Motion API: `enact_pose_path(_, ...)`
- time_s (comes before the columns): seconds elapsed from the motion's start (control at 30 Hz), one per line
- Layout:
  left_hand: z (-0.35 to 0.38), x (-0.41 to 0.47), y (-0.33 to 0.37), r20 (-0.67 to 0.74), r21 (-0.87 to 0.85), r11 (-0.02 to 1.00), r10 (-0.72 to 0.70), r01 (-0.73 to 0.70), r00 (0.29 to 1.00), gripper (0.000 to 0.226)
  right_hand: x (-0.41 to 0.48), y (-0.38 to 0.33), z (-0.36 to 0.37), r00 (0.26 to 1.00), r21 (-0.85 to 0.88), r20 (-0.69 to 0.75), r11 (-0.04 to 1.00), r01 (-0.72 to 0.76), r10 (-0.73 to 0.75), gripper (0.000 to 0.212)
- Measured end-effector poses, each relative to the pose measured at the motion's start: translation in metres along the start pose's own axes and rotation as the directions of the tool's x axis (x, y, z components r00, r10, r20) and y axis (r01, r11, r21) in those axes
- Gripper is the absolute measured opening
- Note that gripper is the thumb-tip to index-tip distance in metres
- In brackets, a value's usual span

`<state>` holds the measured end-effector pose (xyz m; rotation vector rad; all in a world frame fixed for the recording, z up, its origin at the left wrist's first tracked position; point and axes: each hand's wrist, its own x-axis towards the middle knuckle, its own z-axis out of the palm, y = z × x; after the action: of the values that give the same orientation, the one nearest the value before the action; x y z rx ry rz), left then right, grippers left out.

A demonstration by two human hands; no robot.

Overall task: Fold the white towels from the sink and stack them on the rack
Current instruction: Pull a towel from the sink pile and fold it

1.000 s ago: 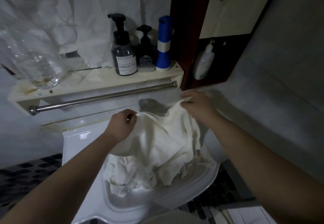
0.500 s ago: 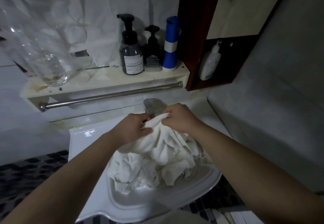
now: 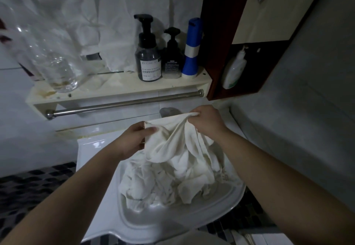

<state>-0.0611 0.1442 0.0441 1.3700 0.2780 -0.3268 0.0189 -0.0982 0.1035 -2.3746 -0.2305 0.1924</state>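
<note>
Nearest us, the white sink (image 3: 172, 223) holds a crumpled heap of towels (image 3: 153, 183); above it we hold one towel (image 3: 172, 135) up by its top edge, our left hand (image 3: 132, 139) pinching one corner between thumb and fingers, our right hand (image 3: 207, 122) gripping the other in curled fingers; beyond, the rack (image 3: 115, 89) carries pump bottles (image 3: 148, 58) above its metal rail (image 3: 124, 103).

Dim light; white curtain (image 3: 115, 24) behind, dark wood cabinet (image 3: 217, 33) right, mosaic floor (image 3: 28, 183).
</note>
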Motion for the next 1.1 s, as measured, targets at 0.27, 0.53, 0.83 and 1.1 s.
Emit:
enact_pose_path(0.27, 0.010, 0.016, 0.005, -0.394, 0.350, 0.934, 0.081, 0.068, 0.916, 0.021, 0.002, -0.005, 0.002, 0.999, -0.005, -0.005, 0.999, 0.054, -0.054, 0.019)
enact_pose_path(0.53, -0.018, 0.004, -0.004, -0.474, 0.563, 0.766, -0.009, 0.311, 0.880, 0.006, 0.011, 0.015, -0.012, 0.996, -0.106, -0.083, 0.993, -0.050, 0.041, 0.021)
enact_pose_path(0.83, -0.032, -0.009, 0.022, -0.061, 0.237, 0.971, -0.011, 0.025, 0.998, 0.011, 0.022, 0.023, -0.017, 0.988, -0.049, -0.108, 0.992, -0.119, 0.113, 0.029)
enact_pose_path(1.1, -0.029, -0.023, 0.017, 0.136, 0.693, 0.709, 0.054, -0.134, 0.989, 0.029, 0.025, 0.018, -0.020, 0.983, -0.025, -0.097, 0.987, -0.158, 0.155, 0.023)
